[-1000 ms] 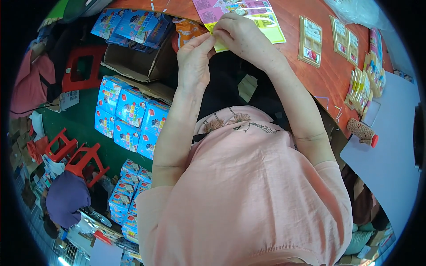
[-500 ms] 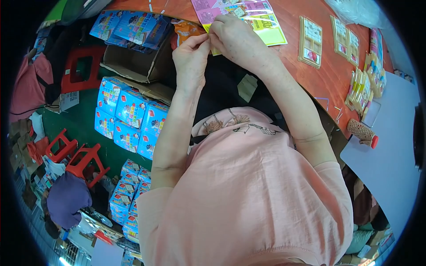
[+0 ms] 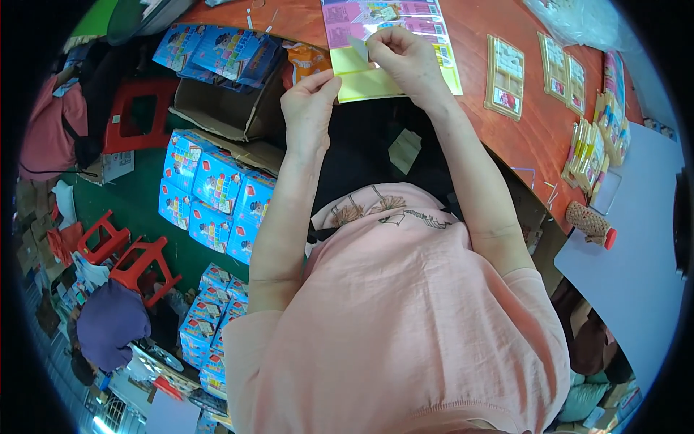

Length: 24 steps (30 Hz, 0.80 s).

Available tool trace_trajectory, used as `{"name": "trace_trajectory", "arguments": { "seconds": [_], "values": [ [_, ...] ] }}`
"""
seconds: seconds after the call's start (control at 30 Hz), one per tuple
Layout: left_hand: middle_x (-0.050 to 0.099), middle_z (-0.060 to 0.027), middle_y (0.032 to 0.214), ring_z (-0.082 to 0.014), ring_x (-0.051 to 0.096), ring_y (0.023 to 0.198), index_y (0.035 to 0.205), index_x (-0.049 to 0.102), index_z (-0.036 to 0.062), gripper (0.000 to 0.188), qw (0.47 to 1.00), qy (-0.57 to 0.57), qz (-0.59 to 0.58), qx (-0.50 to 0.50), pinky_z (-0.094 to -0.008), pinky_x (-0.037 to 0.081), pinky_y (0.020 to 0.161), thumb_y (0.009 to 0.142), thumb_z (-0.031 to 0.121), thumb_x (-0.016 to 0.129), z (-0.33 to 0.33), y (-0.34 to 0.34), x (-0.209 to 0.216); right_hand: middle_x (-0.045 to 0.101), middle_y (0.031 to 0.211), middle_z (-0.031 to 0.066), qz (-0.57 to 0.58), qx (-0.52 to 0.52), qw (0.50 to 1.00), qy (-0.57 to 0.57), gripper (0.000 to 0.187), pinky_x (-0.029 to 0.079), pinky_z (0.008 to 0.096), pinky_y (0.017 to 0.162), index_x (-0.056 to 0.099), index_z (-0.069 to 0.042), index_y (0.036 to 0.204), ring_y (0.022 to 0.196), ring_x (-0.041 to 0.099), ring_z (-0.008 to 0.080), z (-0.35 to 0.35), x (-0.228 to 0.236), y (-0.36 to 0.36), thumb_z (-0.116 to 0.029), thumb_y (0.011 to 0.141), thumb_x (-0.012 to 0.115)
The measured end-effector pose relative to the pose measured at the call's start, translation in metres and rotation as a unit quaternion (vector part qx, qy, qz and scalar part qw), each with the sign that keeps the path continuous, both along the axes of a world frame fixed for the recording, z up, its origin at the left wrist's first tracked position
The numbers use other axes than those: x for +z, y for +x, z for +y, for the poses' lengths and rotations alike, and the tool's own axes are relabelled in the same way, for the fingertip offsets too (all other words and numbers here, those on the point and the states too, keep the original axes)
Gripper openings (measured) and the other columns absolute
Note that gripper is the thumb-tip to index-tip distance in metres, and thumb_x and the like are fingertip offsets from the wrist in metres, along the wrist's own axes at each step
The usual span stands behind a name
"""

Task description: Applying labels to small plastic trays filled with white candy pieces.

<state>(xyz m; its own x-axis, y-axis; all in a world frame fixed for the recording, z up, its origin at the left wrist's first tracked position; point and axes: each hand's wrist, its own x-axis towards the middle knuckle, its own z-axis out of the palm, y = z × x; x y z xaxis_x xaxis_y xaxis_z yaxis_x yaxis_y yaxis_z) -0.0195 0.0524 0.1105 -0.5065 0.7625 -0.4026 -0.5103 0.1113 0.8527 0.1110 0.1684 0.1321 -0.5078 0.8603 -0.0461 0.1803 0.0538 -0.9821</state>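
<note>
Head view: printed sheet (image 3: pixel 365 85) at 12 o'clock, lying across near edge of table (image 3: pixel 535 145). Glossy, thin, rectangular; probably light, bendy, slick, easily creased; best held by margins. Left hand (image 3: pixel 309 108): thumb and finger narrow, pinching sheet's edge at its 8 o'clock. Right hand (image 3: pixel 413 69): fingertips closed on pale flap (image 3: pixel 358 48), likely limp, perhaps tacky. Table reddish, wood-grained. Shallow tan tray (image 3: pixel 504 76) at 1:30; boxy blue cartons (image 3: pixel 217 181) near 9:30.
</note>
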Motion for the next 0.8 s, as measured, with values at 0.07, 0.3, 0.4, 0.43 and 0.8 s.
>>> {"name": "trace_trajectory", "arguments": {
  "seconds": [0.07, 0.3, 0.4, 0.43, 0.8],
  "values": [
    [0.067, -0.0086, 0.098, -0.0146, 0.063, 0.085, 0.109, 0.066, -0.0054, 0.025, 0.978, -0.040, 0.205, -0.017, -0.0259, 0.051, 0.076, 0.085, -0.002, 0.067, 0.000, 0.005, 0.008, 0.066, 0.082, -0.0016, 0.014, 0.005, 1.000, -0.016, 0.021, 0.046, 0.0208, 0.077, 0.068, -0.003, 0.094, 0.078, 0.061, 0.0062, 0.001, 0.001, 0.001, -0.023, 0.089, 0.068],
    [0.049, -0.0167, 0.118, -0.0283, 0.058, 0.108, 0.113, 0.049, -0.0016, 0.028, 0.834, 0.131, 0.535, 0.022, -0.0349, 0.052, 0.092, 0.087, -0.009, 0.052, 0.037, 0.019, 0.036, 0.065, 0.082, 0.0005, 0.133, -0.005, 0.982, -0.134, 0.019, 0.046, 0.0201, 0.073, 0.066, -0.002, 0.097, 0.076, 0.059, 0.0062, 0.002, 0.001, 0.007, -0.020, 0.091, 0.066],
    [0.049, -0.0207, 0.129, -0.0314, 0.057, 0.117, 0.118, 0.045, -0.0042, 0.028, 0.928, 0.133, 0.349, 0.006, -0.0401, 0.047, 0.100, 0.091, -0.007, 0.046, 0.057, 0.024, 0.019, 0.064, 0.087, 0.0029, 0.185, -0.021, 0.969, -0.160, 0.021, 0.046, 0.0220, 0.072, 0.065, 0.001, 0.100, 0.077, 0.059, 0.0087, 0.003, -0.004, 0.009, -0.019, 0.091, 0.066],
    [0.046, -0.0251, 0.135, -0.0360, 0.051, 0.125, 0.120, 0.045, -0.0049, 0.028, 0.918, 0.090, 0.385, -0.034, -0.0442, 0.042, 0.104, 0.092, -0.003, 0.047, 0.058, 0.026, 0.019, 0.065, 0.090, 0.0040, 0.261, -0.039, 0.941, -0.210, 0.022, 0.046, 0.0233, 0.075, 0.065, 0.001, 0.100, 0.081, 0.059, 0.0099, 0.004, -0.005, 0.012, -0.019, 0.091, 0.066],
    [0.038, -0.0243, 0.150, -0.0431, 0.031, 0.141, 0.131, 0.050, -0.0027, 0.047, 0.587, -0.005, 0.795, -0.150, -0.0516, 0.026, 0.116, 0.095, 0.027, 0.056, 0.087, 0.040, 0.000, 0.065, 0.107, 0.0054, 0.456, -0.188, 0.869, -0.027, 0.022, 0.044, 0.0367, 0.101, 0.065, -0.001, 0.106, 0.109, 0.059, 0.0152, 0.017, 0.082, 0.140, -0.019, 0.095, 0.058]
  ]
}}
